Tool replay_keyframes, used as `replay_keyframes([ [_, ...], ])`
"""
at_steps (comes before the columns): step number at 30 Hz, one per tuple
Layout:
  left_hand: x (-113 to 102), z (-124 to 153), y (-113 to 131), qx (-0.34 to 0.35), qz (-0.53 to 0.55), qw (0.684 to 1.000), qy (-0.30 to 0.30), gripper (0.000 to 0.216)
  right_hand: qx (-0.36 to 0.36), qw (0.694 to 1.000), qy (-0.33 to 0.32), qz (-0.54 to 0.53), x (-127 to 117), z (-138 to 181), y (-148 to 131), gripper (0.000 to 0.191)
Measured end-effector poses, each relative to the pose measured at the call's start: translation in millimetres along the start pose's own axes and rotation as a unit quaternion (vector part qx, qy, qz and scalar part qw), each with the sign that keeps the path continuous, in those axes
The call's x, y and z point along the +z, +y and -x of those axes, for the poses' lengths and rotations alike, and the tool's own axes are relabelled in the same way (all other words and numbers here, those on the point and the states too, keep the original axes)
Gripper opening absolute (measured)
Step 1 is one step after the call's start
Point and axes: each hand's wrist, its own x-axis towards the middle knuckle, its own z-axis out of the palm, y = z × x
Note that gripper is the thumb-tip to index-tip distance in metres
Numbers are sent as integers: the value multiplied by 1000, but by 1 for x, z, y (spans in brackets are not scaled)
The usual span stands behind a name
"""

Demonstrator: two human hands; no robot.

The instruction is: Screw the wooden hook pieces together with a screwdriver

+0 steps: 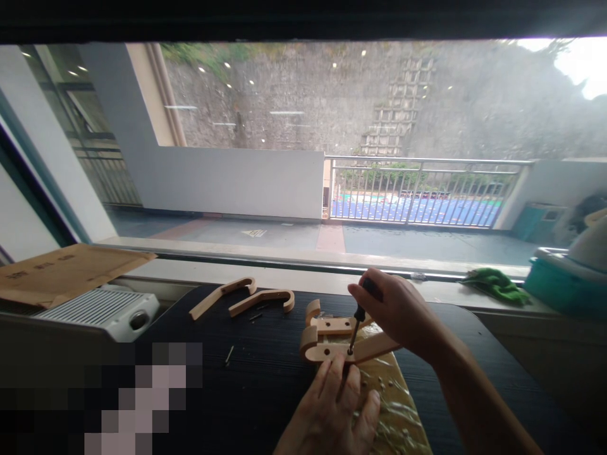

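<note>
— What is sitting at the far left?

— A cardboard sheet [61,272] is lying just behind a white heater [102,309]. Two curved wooden pieces [222,296] are resting on the black table [265,385], well apart from my hands.

— And your left hand?

— My left hand [327,411] is lying spread and released, with its fingertips [337,366] pressing the near edge of the wooden assembly [327,341]. The assembly is lying just beyond that hand, partly over a plastic bag [403,411] of small parts.

— The right one?

— My right hand [398,309] is clenching a screwdriver [356,322], hovering just right of the assembly, with the tip standing in the wood. A green cloth [493,284] is lying farther right.
</note>
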Motion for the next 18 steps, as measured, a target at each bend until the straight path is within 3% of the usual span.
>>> replay_keyframes([
  [4,-1,-2,1,4,-2,1000,-3,29,-7,1000,-6,13,-3,2,-2,33],
  [10,-3,-3,0,-8,11,1000,-1,27,-61,994,-56,-71,-11,8,-10,17],
  [18,-4,-2,0,-2,11,1000,-21,30,-36,999,-14,17,-1,6,-8,32],
])
